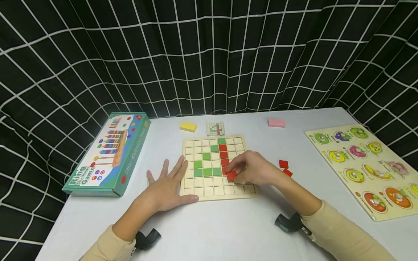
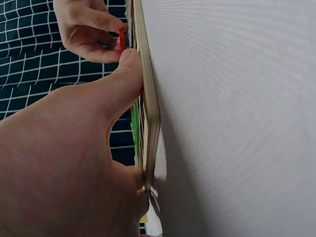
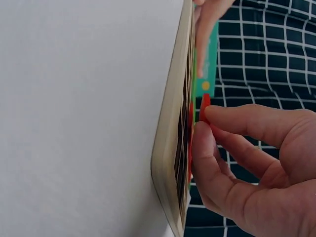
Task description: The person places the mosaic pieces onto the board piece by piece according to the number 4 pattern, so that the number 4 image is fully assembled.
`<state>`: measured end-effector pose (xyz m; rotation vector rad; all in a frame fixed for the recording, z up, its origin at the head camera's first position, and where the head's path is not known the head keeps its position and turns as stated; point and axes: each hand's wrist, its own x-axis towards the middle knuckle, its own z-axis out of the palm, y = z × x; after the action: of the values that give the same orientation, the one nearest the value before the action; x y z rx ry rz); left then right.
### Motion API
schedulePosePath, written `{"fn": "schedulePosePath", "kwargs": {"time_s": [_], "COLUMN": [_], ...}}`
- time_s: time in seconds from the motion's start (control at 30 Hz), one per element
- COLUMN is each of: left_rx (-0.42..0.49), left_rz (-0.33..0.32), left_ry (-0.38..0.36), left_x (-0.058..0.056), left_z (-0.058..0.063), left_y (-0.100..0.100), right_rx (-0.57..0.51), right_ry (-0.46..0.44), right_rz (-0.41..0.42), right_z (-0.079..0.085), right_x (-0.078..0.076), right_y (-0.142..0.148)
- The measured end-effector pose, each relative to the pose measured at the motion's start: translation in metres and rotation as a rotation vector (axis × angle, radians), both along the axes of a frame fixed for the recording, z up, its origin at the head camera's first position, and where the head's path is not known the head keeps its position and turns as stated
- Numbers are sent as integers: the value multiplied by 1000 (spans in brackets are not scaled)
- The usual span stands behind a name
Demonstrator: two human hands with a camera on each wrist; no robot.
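A wooden grid board (image 1: 196,192) lies on the white table, with several green tiles (image 1: 208,172) and a column of red tiles (image 1: 224,155) in its squares. My right hand (image 1: 256,168) pinches a red tile (image 1: 231,176) between thumb and fingers, close over the board just below the red column. In the right wrist view that red tile (image 3: 205,106) stands tilted in the fingertips. My left hand (image 1: 166,190) rests at the board's left corner, fingers spread. Its thumb (image 2: 129,61) lies along the near edge in the left wrist view.
Two loose red tiles (image 1: 283,164) lie right of the board. Behind it are a small pattern card (image 1: 215,129), a yellow block (image 1: 188,127) and a pink block (image 1: 276,123). A Ring Challenge Game box (image 1: 107,156) stands left; a fruit puzzle board (image 1: 346,192) lies right.
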<state>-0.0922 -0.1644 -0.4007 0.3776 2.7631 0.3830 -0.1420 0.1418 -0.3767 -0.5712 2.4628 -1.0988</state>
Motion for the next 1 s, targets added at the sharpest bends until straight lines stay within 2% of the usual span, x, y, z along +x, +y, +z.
{"fn": "schedulePosePath", "kwargs": {"time_s": [0.37,1.0], "left_rx": [-10,-11], "left_rz": [1,-2], "left_ry": [-5,-3], "left_x": [0,1], "left_z": [2,1], "left_y": [1,1], "right_rx": [13,28], "right_ry": [8,42], "right_rz": [46,66], "right_z": [-3,-1], "right_x": [5,6], "right_y": [-6,-6]}}
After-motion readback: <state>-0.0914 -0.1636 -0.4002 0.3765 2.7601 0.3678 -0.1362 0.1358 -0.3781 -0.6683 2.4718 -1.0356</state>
